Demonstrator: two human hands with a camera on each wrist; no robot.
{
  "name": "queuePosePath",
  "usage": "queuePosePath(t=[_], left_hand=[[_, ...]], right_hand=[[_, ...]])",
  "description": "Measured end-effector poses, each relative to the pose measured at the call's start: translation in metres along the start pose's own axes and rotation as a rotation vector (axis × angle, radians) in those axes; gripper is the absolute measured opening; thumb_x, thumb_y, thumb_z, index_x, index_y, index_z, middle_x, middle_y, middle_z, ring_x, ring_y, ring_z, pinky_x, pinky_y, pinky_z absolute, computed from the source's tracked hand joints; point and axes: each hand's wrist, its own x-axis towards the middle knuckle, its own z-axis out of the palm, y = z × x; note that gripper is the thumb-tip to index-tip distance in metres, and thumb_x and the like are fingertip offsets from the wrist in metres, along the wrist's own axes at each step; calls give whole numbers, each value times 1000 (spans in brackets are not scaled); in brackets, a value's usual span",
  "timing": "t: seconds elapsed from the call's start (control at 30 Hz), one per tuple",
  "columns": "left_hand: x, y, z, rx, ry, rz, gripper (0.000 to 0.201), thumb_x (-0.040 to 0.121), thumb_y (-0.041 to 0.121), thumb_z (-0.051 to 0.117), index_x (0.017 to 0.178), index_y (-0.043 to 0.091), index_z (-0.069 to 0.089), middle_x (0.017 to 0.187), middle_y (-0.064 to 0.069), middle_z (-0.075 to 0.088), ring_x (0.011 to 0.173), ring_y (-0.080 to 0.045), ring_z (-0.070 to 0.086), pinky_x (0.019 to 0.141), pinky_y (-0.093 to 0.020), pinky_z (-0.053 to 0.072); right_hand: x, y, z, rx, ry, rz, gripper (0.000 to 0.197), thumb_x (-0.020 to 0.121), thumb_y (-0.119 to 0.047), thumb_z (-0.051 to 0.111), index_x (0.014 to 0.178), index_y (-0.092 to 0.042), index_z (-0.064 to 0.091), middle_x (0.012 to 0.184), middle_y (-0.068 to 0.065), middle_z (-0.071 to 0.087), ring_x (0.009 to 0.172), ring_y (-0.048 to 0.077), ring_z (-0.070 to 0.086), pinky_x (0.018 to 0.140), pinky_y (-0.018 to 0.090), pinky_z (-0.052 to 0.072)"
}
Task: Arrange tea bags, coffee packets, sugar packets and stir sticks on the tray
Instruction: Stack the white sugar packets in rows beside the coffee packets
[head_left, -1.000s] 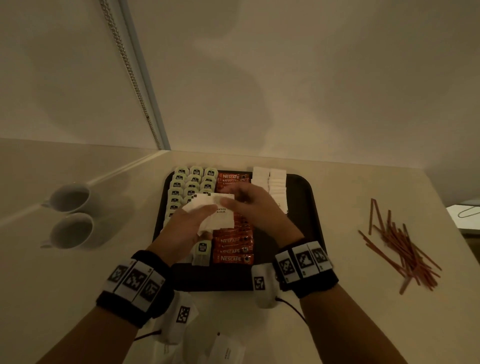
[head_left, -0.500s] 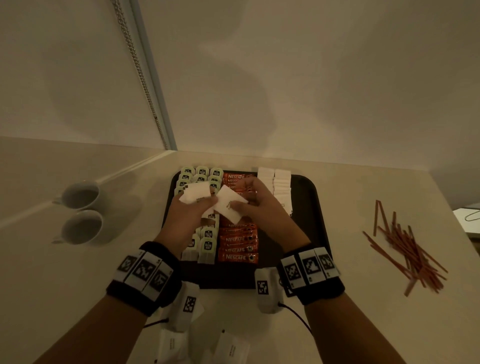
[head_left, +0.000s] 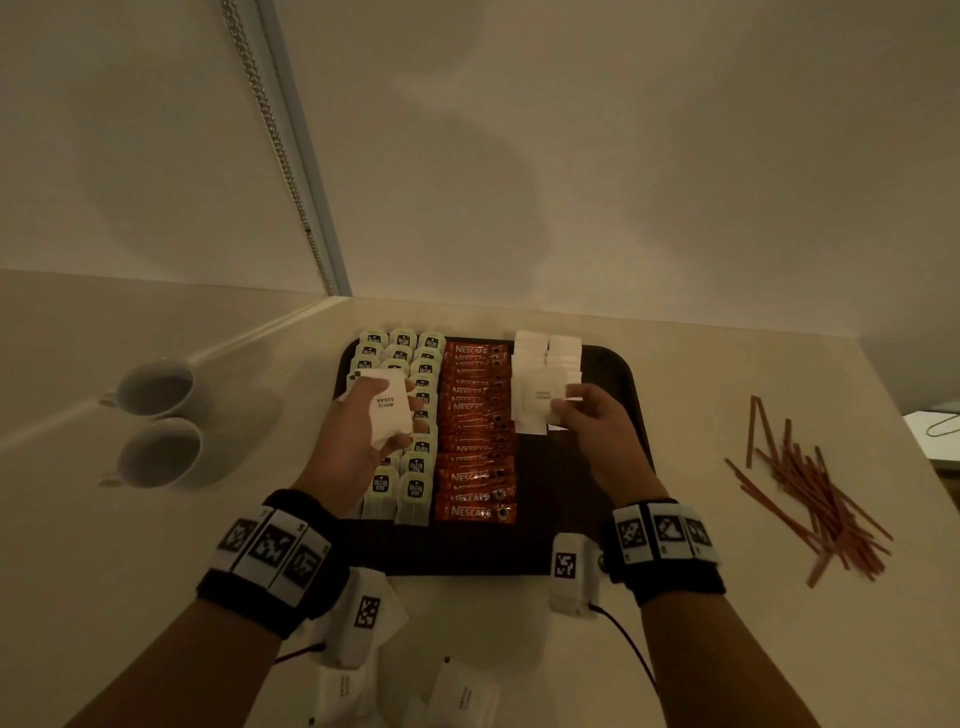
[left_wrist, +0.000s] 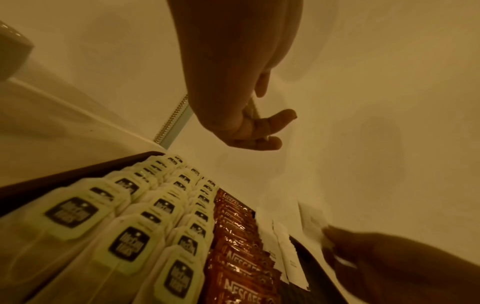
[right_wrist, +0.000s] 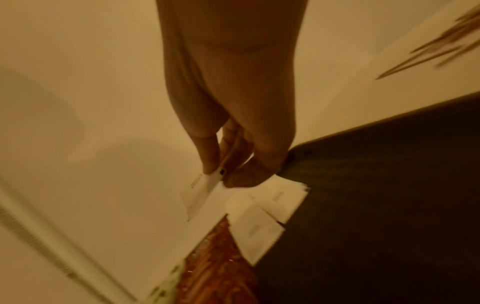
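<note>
White ceramic cups (head_left: 156, 387) stood left of the dark tray (head_left: 621, 374), and thin reddish stir sticks (head_left: 815, 499) lay loose on the counter to its right. Glossy orange coffee packets (head_left: 475, 415) separated the tea bags (head_left: 402, 343) from flat paper sugar packets (head_left: 545, 358). Left hand (head_left: 358, 436) gripped a small stack of sugar sachets (head_left: 389, 410); right hand (head_left: 602, 431) pinched a single sachet (head_left: 537, 400) over the sugar rows.

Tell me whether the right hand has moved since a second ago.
Yes. The right hand has shifted rightward, from over the Nescafe packets to the sugar packet rows on the tray, pinching a sugar packet.
</note>
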Motion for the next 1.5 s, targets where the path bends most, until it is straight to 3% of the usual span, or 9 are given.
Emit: queuePosePath(t=[0.17,0.43,0.7,0.9,1.13,1.23,1.3,1.4,1.5], left_hand=[[-2,0,-2,-4,7,-14,27,98,17,38,94,5,62,82,-13,64,53,-17,63,39,-17,42],[-5,3,-1,-33,7,-46,29,100,21,35,96,7,60,65,-8,70,50,-19,64,38,-17,41],[-6,4,-3,-59,-1,-40,27,100,21,34,95,9,58,66,-10,69,51,-21,65,38,-18,42],[-4,3,-4,-92,-25,-52,27,98,19,32,104,6,55,82,-18,65,55,-24,66,40,-20,48],[-3,3,-3,-139,-65,-83,36,98,14,33,129,0,46,84,-16,72,66,-29,71,51,-26,57],[-5,5,1,-93,-110,-62,25,100,11,35,115,6,54,81,-12,74,71,-28,72,56,-29,59],[-7,5,4,-16,-139,-52,22,100,13,38,108,13,58,88,-11,75,79,-26,72,55,-30,58],[-7,3,9,78,-140,-55,18,97,16,49,112,15,59,103,-12,72,92,-28,70,57,-33,59],[-8,0,14,179,-123,-18,14,91,17,60,104,19,64,95,-3,73,86,-17,70,57,-28,57]], right_hand=[[12,33,-10,-207,152,71,20,90,-9,59,109,-6,56,107,5,61,85,11,60,66,21,52],[34,55,0,-316,189,127,24,89,-13,61,113,-9,58,116,9,60,105,22,60,87,39,55],[48,59,4,-451,231,92,22,87,-17,65,107,-11,61,112,8,63,98,19,61,87,36,54],[49,60,11,-648,279,-23,19,85,-18,68,99,-7,61,103,7,62,92,15,58,80,24,47],[45,58,14,-673,277,-86,18,84,-18,68,93,-7,57,91,6,60,87,19,60,76,26,49],[32,36,26,-578,187,-182,16,87,-26,64,90,-13,56,83,-4,57,79,11,57,66,17,43],[16,13,42,-450,-6,-235,16,90,-33,58,91,-17,57,86,-8,60,79,6,57,64,14,42],[-6,-14,65,-308,-242,-304,18,90,-39,56,98,-24,61,97,-7,64,90,8,62,75,22,51],[-16,-29,76,-262,-313,-377,19,89,-33,60,106,-23,62,102,-2,64,94,15,63,78,27,55]])
